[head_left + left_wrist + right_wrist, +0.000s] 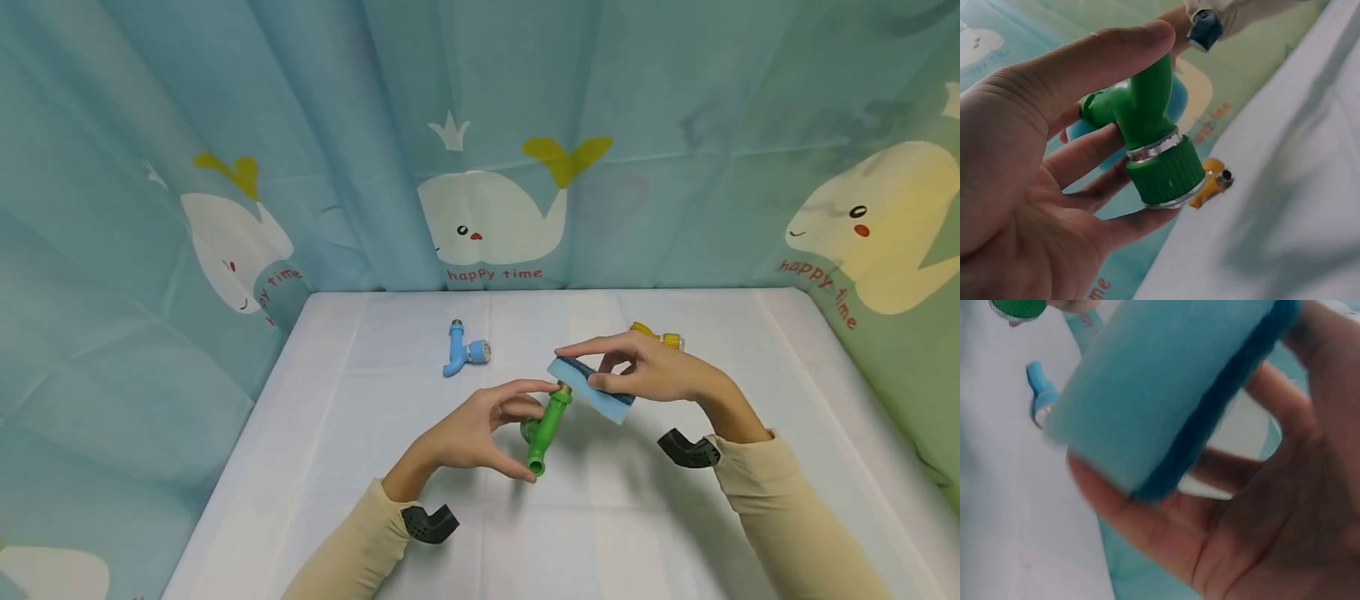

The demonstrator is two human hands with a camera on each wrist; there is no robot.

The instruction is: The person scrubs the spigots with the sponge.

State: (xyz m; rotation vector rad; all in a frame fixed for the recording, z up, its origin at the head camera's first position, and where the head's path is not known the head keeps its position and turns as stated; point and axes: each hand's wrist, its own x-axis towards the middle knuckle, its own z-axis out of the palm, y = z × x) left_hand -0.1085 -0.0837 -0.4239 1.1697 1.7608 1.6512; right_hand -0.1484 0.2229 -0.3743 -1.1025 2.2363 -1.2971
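My left hand [468, 429] holds a green plastic faucet [550, 425] by its ends, between thumb and fingers, above the table. In the left wrist view the green faucet [1147, 112] shows its ribbed knob with silver rings. My right hand [656, 367] pinches a light-blue sponge [592, 390] with a dark-blue scouring layer. The sponge's light side lies against the brass threaded end of the green faucet in the head view. Up close in the right wrist view, thumb and fingers grip the sponge [1147, 381] at its edges.
On the white table [360, 467], a blue faucet [461, 348] lies back left of the hands. A yellow faucet [671, 340] is partly hidden behind the right hand. A light-blue curtain [337, 125] with whale prints surrounds the table at the back and sides.
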